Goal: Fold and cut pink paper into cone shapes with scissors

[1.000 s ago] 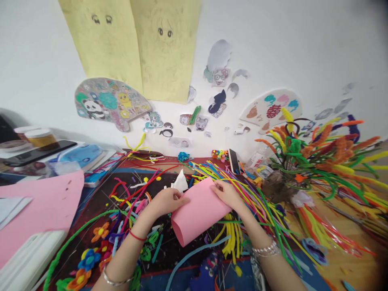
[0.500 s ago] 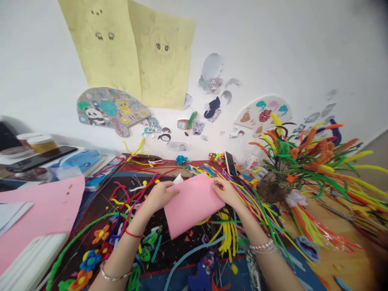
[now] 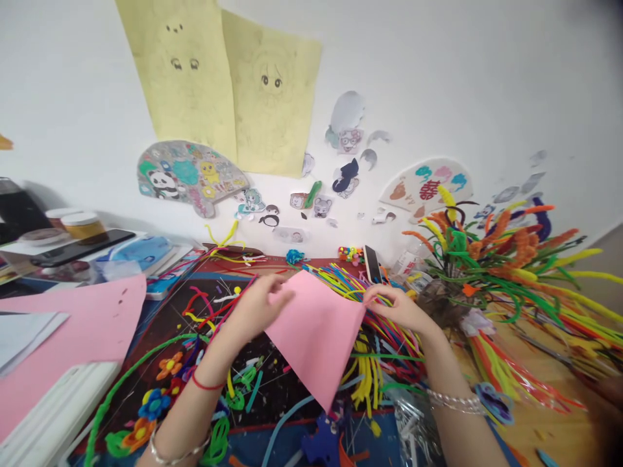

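Observation:
A folded pink sheet of paper [image 3: 314,331] hangs tilted above the middle of the cluttered mat, one corner pointing down toward me. My right hand [image 3: 399,310] pinches its upper right corner between thumb and fingertips. At the paper's left edge is my left hand [image 3: 256,306], fingers curved and thumb apart from them, with the thumb tip overlapping the sheet. Colourful pipe cleaners [image 3: 341,279] lie behind the paper. Near my left forearm are an orange pipe-cleaner flower [image 3: 169,365] and a blue one [image 3: 154,403].
A larger pink sheet [image 3: 102,318] and a white device [image 3: 58,415] lie at left. A black phone [image 3: 82,248] rests near jars [image 3: 84,226]. To the right stands a bushy pipe-cleaner bouquet [image 3: 487,253], with scissors [image 3: 545,350] below it. Drawings [image 3: 272,110] hang on the wall.
The pink paper has turned, its lower corner now swinging down and right. My right hand has moved right with its corner. My left hand's thumb and fingers have come apart at the left edge.

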The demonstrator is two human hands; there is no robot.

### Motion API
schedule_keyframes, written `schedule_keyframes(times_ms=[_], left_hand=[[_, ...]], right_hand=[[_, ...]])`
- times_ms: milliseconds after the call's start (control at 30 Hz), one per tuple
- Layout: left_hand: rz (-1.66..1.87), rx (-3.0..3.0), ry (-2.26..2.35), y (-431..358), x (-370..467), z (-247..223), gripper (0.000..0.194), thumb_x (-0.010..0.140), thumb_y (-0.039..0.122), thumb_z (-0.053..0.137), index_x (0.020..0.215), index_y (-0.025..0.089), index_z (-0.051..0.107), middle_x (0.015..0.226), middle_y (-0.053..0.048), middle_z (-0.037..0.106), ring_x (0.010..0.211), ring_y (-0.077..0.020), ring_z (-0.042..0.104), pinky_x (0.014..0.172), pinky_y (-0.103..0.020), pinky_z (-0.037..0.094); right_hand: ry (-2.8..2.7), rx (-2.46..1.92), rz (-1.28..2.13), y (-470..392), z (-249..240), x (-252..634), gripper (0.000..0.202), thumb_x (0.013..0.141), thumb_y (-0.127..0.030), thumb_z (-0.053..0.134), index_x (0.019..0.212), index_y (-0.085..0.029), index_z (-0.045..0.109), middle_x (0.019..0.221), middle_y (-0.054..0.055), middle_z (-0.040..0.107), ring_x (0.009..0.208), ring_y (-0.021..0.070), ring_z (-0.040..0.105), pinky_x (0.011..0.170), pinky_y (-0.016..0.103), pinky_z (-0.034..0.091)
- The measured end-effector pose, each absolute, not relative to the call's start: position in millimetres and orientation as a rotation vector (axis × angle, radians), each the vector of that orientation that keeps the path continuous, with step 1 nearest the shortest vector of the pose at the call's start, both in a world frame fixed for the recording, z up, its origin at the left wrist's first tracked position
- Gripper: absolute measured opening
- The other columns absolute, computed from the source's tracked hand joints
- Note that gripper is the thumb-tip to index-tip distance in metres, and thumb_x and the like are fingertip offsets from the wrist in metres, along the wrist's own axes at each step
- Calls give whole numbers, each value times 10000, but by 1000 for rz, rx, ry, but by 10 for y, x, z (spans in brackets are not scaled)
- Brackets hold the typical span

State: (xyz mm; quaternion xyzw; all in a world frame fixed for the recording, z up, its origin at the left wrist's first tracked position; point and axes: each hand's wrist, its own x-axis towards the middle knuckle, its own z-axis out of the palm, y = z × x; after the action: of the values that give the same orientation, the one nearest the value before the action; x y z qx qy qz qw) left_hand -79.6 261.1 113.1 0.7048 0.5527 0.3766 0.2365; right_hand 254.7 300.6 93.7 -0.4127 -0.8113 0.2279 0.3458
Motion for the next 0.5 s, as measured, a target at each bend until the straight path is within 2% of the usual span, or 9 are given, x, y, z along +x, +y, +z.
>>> schedule_keyframes(times_ms=[67, 133, 167, 200, 233, 300, 333, 400, 500], left_hand=[[948, 2020, 1331, 2360, -524, 1193, 554, 795, 486, 626, 1259, 188, 576, 1178, -110, 686, 1031, -229, 660, 873, -339, 530], [875, 2208, 1259, 2160, -282, 1192, 823, 764, 507, 681, 1437, 127, 399, 1338, -195, 596, 1132, -301, 633, 920, -421, 527], [884, 2283, 1316, 2106, -191, 1167, 875, 729, 472, 728, 1443, 97, 389, 1296, -221, 622, 1111, -339, 644, 887, -448, 543], [939, 2314, 1401, 2089, -128, 1131, 817, 731, 387, 735, 1422, 83, 423, 1213, -224, 671, 1025, -348, 682, 808, -444, 570], [982, 2311, 1457, 2107, -93, 1090, 670, 768, 277, 692, 1375, 80, 486, 1118, -210, 715, 929, -336, 713, 737, -426, 582], [1083, 2284, 1512, 2218, -98, 1016, 323, 833, 119, 550, 1131, 119, 674, 875, -130, 770, 751, -275, 735, 660, -366, 579], [1152, 2269, 1521, 2287, -127, 990, 263, 852, 90, 506, 997, 146, 718, 804, -95, 769, 706, -248, 732, 644, -338, 575], [1340, 2236, 1531, 2405, -204, 962, 267, 880, 88, 474, 910, 172, 725, 818, -72, 772, 718, -220, 733, 647, -304, 575], [1648, 2213, 1470, 2464, -284, 943, 321, 868, 59, 465, 1054, 181, 697, 1008, -77, 765, 890, -208, 732, 758, -303, 590]], right_hand=[[-2023, -1074, 426, 2946, 1021, 2491, 109, 860, -296, 629, 856, -215, 702, 875, 53, 701, 862, 222, 641, 850, 395, 493], [-1932, -1034, 275, 2868, 1114, 2446, 77, 860, -256, 628, 872, -235, 702, 899, 53, 691, 905, 233, 618, 885, 418, 466], [-1893, -1005, 214, 2824, 1161, 2436, 70, 856, -243, 633, 873, -245, 701, 905, 51, 691, 923, 238, 612, 906, 430, 456], [-1857, -973, 165, 2780, 1207, 2436, 67, 853, -236, 638, 870, -256, 700, 904, 46, 694, 936, 241, 610, 932, 442, 445], [-1828, -935, 121, 2735, 1251, 2445, 65, 851, -233, 643, 864, -265, 698, 898, 40, 698, 940, 242, 612, 963, 455, 432], [-1812, -856, 66, 2658, 1326, 2483, 66, 843, -230, 659, 866, -281, 694, 888, 29, 705, 940, 243, 623, 1011, 476, 408], [-1836, -834, 71, 2629, 1354, 2504, 83, 838, -232, 669, 897, -287, 692, 902, 27, 706, 950, 245, 627, 1018, 479, 409], [-1920, -865, 128, 2603, 1380, 2537, 196, 831, -251, 689, 1022, -295, 674, 991, 35, 699, 1015, 253, 623, 1013, 471, 426], [-1978, -1029, 194, 2642, 1336, 2539, 488, 817, -295, 708, 1279, -294, 551, 1273, 71, 595, 1218, 271, 537, 1071, 462, 391]])
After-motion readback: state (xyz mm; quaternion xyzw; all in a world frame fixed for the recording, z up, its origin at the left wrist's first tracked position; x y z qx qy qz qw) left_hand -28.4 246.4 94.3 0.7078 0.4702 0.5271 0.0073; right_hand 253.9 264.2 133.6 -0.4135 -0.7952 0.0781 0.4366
